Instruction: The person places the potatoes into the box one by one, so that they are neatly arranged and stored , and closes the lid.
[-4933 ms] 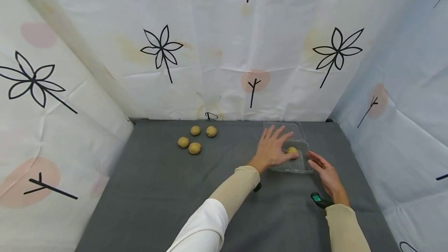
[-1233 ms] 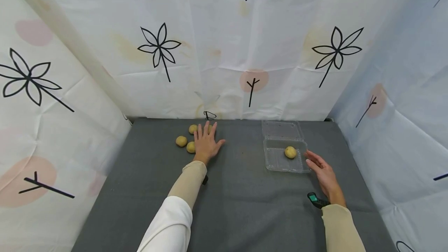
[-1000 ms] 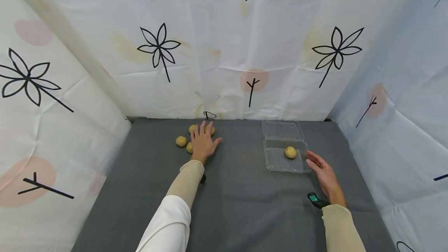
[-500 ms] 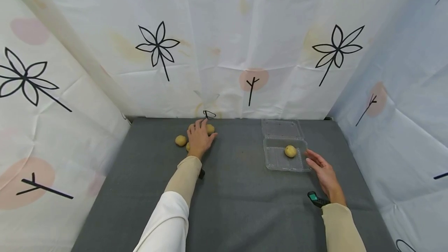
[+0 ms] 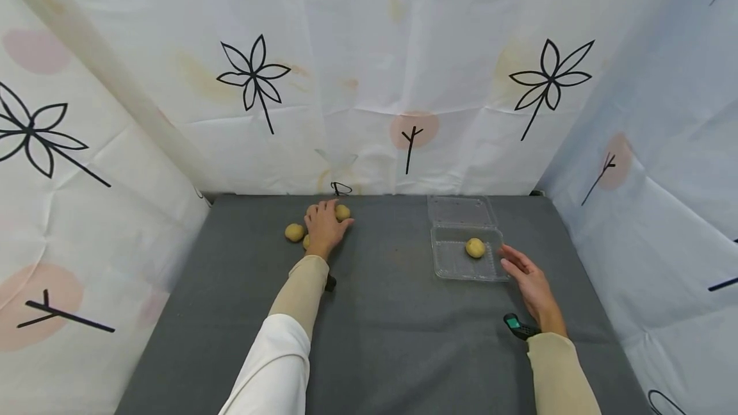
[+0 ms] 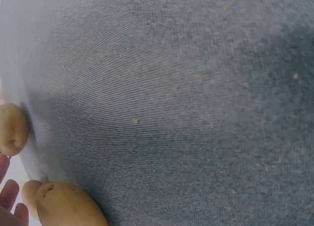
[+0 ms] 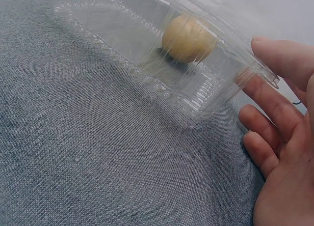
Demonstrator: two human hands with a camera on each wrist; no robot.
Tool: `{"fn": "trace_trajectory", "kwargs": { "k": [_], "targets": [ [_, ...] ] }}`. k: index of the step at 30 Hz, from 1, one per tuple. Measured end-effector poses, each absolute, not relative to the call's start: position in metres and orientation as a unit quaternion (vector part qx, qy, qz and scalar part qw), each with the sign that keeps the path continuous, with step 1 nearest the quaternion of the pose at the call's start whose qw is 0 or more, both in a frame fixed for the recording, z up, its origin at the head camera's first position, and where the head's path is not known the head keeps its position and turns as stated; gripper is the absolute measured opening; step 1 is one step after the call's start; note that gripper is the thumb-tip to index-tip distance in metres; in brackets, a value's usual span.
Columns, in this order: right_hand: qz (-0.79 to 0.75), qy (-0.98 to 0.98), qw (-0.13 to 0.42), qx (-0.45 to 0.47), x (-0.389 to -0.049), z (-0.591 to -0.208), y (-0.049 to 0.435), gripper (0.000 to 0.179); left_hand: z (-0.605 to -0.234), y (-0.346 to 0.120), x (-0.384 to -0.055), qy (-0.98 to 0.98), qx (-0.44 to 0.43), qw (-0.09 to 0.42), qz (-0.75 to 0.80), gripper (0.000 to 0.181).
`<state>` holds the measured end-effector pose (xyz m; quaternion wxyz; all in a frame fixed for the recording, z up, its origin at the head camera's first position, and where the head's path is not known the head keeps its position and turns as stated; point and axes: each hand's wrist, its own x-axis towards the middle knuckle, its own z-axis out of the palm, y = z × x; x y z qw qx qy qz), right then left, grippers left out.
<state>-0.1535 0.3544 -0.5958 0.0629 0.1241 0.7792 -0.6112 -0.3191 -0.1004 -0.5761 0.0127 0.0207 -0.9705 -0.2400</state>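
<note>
In the head view my left hand reaches over a group of potatoes at the back left. Its fingers bend over a mostly covered potato, and the thumb stands out to the side. Another potato lies beside the fingers, a third potato farther left. A fourth potato lies close under the hand. My right hand rests at the right side of a clear plastic container. One fingertip touches below its rim in the right wrist view; the thumb lies along the edge. One potato sits in the container.
The container's clear lid lies folded back behind it. Dark grey cloth covers the table. White patterned curtains stand at the back and both sides. Each wrist wears a black band.
My left hand has gone from above the container to the potatoes at the back left, then shifted slightly left with its fingers bending more. My right hand stays at the container.
</note>
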Motion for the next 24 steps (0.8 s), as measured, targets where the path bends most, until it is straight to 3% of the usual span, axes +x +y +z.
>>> {"fn": "trace_trajectory", "kwargs": {
  "k": [24],
  "targets": [
    [-0.607, 0.785, 0.059, 0.111, -0.1533, -0.5952, 0.3549, 0.071, -0.5726, -0.0951, -0.3123, -0.961, 0.037, -0.002, -0.275, 0.059]
  ]
}}
